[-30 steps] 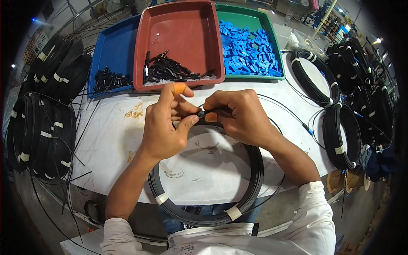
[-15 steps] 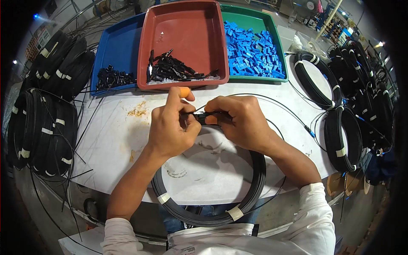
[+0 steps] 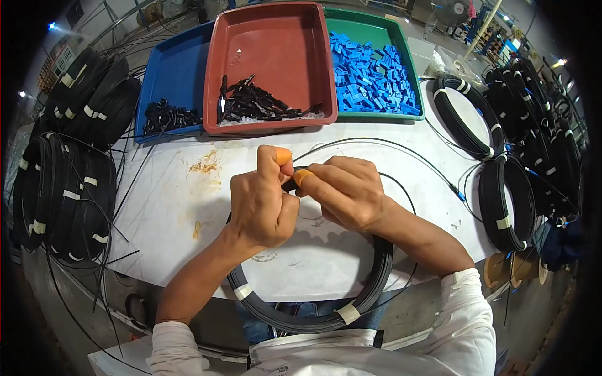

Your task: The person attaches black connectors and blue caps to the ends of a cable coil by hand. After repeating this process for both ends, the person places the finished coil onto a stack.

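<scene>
My left hand (image 3: 262, 199) is closed around a small black piece (image 3: 290, 185), most of which is hidden by the fingers. Touching it from the other side, my right hand (image 3: 343, 191) has its fingers bent in a pinch on the same piece. Both hands wear orange coverings on a finger. Below them a black cable coil (image 3: 378, 263), bound with white tape, lies over the table's front edge. From the hands a thin black cable arcs right to a blue-tipped connector (image 3: 461, 195).
Behind the hands stand a blue tray (image 3: 177, 62) with black parts, a red tray (image 3: 269, 56) with black pieces, and a green tray (image 3: 411, 75) of blue clips. Cable coils (image 3: 63, 194) are stacked at left; more coils (image 3: 506, 203) lie at right.
My left hand has turned, its knuckles now higher over the piece. My right hand has rolled, with its orange-covered finger now on top, and covers more of the black piece.
</scene>
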`<state>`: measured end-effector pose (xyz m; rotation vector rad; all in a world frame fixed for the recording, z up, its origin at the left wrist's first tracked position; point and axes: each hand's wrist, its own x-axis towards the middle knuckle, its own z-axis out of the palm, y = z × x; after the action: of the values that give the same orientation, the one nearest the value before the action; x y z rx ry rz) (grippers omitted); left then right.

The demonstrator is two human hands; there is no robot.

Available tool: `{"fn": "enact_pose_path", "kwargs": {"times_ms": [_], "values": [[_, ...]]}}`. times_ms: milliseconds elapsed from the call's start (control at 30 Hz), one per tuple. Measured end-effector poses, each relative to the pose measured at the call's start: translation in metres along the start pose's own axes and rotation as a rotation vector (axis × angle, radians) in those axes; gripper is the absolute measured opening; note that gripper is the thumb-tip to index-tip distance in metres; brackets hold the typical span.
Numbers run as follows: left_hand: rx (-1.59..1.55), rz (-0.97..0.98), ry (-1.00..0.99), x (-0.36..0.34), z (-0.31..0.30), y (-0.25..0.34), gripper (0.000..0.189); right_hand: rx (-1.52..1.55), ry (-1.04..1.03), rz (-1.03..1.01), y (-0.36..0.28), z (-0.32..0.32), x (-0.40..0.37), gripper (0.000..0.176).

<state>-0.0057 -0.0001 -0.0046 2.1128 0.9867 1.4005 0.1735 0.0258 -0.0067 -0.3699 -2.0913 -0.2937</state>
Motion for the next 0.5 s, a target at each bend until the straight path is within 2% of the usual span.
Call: {"fn": "enact_pose_path", "kwargs": {"times_ms": [67,100,167,200,233,300,333,400,433,500], "values": [[0.138,0.114,-0.031,-0.001,-0.004,-0.001,0.033,0.157,-0.072,0.172,-0.008,-0.004,0.003,0.032],[0.138,0.114,-0.031,-0.002,-0.004,0.0,0.033,0.157,-0.072,0.171,-0.011,-0.007,0.006,0.032],[0.05,-0.017,-0.054,-0.004,-0.006,0.005,0.031,0.242,-0.159,0.391,-0.017,-0.012,0.012,0.036],[0.049,-0.017,-0.053,-0.004,-0.005,0.005,0.031,0.306,-0.192,0.497,-0.02,-0.015,0.016,0.029],[0.045,-0.042,-0.063,-0.004,-0.005,0.006,0.03,0.306,-0.194,0.498,-0.021,-0.016,0.018,0.029],[0.041,-0.066,-0.077,-0.003,-0.005,0.006,0.028,0.428,-0.283,0.734,-0.022,-0.017,0.02,0.021],[0.053,-0.073,-0.084,-0.003,-0.006,0.006,0.029,0.428,-0.282,0.735,-0.022,-0.02,0.025,0.021],[0.063,-0.083,-0.098,-0.002,-0.007,0.006,0.029,0.458,-0.4,0.964,-0.023,-0.026,0.036,0.013],[0.038,-0.133,-0.112,-0.001,-0.007,0.006,0.03,0.459,-0.401,0.97,-0.023,-0.024,0.031,0.013],[0.018,-0.168,-0.125,0.002,-0.007,0.004,0.031,0.425,-0.24,0.736,-0.019,-0.016,0.023,0.011]]}}
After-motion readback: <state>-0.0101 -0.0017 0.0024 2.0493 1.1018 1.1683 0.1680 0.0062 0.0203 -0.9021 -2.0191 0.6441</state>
